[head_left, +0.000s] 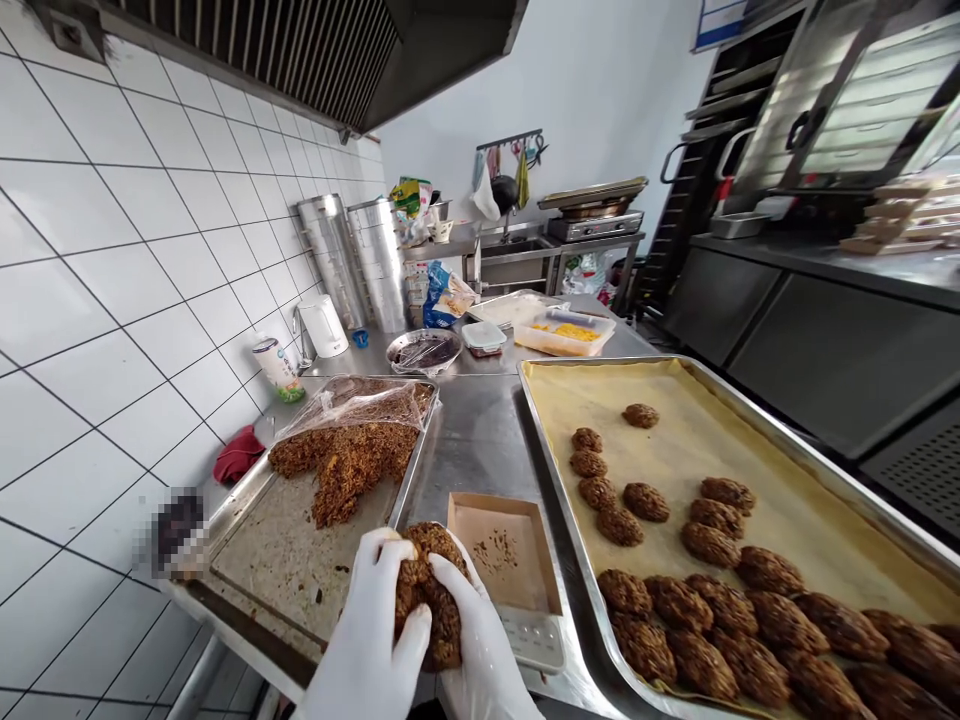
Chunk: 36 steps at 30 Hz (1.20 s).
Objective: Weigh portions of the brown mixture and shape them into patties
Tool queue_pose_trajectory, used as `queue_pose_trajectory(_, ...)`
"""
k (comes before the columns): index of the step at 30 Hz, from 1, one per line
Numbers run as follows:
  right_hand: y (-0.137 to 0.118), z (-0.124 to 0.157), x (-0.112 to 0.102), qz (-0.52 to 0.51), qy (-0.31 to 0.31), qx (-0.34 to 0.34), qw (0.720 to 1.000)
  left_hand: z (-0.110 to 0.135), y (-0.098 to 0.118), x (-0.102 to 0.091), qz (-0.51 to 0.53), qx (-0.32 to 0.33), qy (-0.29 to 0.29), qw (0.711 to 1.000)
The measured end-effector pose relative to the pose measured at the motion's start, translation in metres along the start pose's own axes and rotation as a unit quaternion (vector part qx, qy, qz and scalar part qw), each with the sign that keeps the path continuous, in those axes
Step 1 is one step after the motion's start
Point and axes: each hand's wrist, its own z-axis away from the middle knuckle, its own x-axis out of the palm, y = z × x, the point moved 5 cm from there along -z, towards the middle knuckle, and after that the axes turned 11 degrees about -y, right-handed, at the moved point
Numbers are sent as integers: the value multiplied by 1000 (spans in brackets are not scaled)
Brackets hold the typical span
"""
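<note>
Both my hands wear white gloves and press together round a brown, grainy lump of mixture (429, 590). My left hand (371, 630) cups it from the left, my right hand (476, 640) from the right, fingers wrapped on it. Just behind them a steel tray (247, 545) holds a loose heap of the same mixture (345, 460) under crumpled plastic film. A small scale (529, 635) with a brown paper tray on it (506, 555) sits right of my hands. To the right, a large baking tray (825, 460) lined with paper carries several shaped brown patties (720, 600).
A white tiled wall runs along the left. At the back of the steel counter stand a white kettle (322, 325), a can (277, 368), a metal bowl (424, 350) and a plastic tub of yellow food (566, 332). A red cloth (238, 455) lies by the wall. Ovens and racks fill the right.
</note>
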Motion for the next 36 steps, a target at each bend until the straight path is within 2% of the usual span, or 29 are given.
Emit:
queue_pose_trajectory(4,-8,3,-5,3,-27,26,999,4,-13,-4,53,0,-49,997)
queue_pose_trajectory(6,-11,2,-1,24,-51,43,998,0,-18,2,104,16,-82,991)
queue_pose_trajectory(8,-15,0,5,51,-56,57,995,-6,-21,9,158,23,-79,984)
queue_pose_trajectory(10,-21,0,13,67,-33,57,996,-10,-25,11,199,6,-9,980)
queue_pose_trajectory(12,-25,3,23,46,-36,46,997,-9,-29,9,224,-28,95,970)
queue_pose_trajectory(14,-24,11,36,-2,-108,40,993,-3,-28,4,227,-41,181,956)
queue_pose_trajectory(16,-19,22,43,-33,-182,42,982,4,-20,-2,210,-25,224,951)
queue_pose_trajectory(17,-13,27,42,-42,-197,68,977,6,-16,-4,194,-12,231,953)
queue_pose_trajectory(19,-3,33,35,-57,-184,97,976,9,-6,-6,156,12,221,963)
queue_pose_trajectory(21,1,34,27,-71,-153,96,981,11,1,-5,112,35,190,975)
queue_pose_trajectory(26,-16,30,19,-49,-109,11,993,14,13,-10,-24,109,120,986)
queue_pose_trajectory(30,-31,31,24,16,-79,-64,995,13,24,-13,-138,158,49,976)
queue_pose_trajectory(36,-32,35,34,50,-71,-72,994,9,33,-8,-215,197,27,956)
